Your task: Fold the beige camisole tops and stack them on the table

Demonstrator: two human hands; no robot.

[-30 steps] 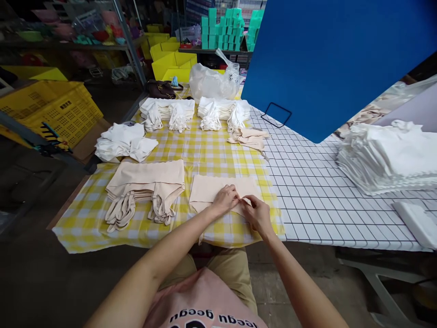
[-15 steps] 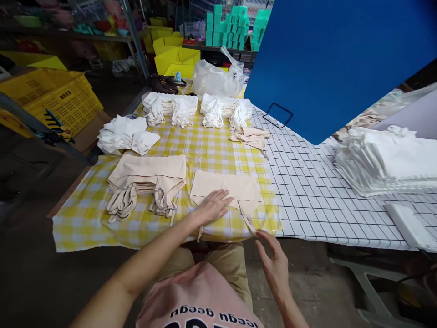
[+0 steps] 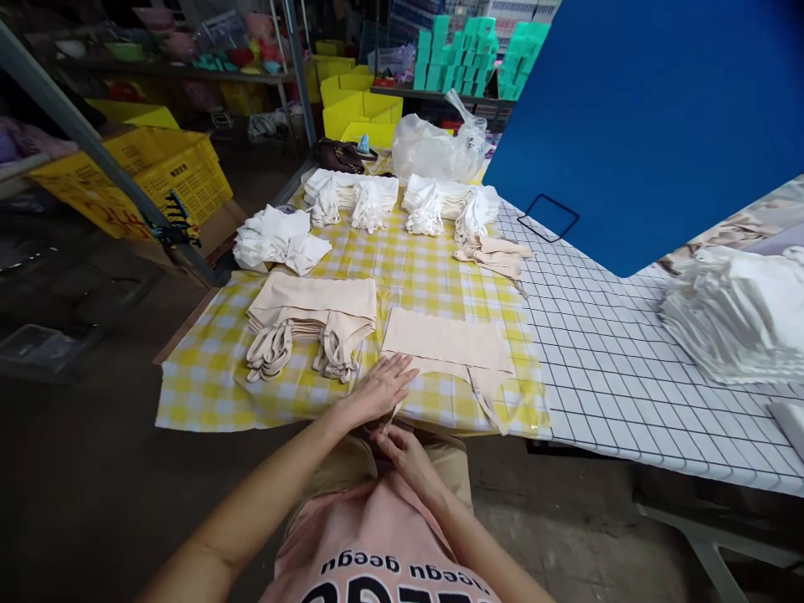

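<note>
Top point(image 3: 445, 337), beige and spread flat, lies on the worktop point(image 3: 217, 368) just right of the beige pile point(image 3: 314, 295), a little apart from it. It is folded over with a straight crease, and the far strap point(image 3: 487, 409), on the side away from the pile, is laid down toward me. I judge this piece largely arranged; what seems left is the near strap point(image 3: 392, 414), on the pile's side, not yet laid like its partner. My right hand point(image 3: 405, 450) has thumb and fingers pinched together on that strap, nearer to me than the pile. My left hand point(image 3: 380, 389) rests flat on the corner of the top closest to the pile, fingers a little spread, gripping nothing.

The pile holds several pieces folded alike, straps gathered in front; I take them as done. Just beyond it sits a crumpled white heap point(image 3: 276, 239); farther beyond and rightward stand two white piles point(image 3: 377, 197), neatly arranged. A loose beige heap point(image 3: 490, 254), well to the pile's right and beyond, looks unarranged.

Half a second ago my right hand was apart, by the far strap's end; now it has crossed toward the pile. My left hand has slid that way too. The pile itself has stayed put.
</note>
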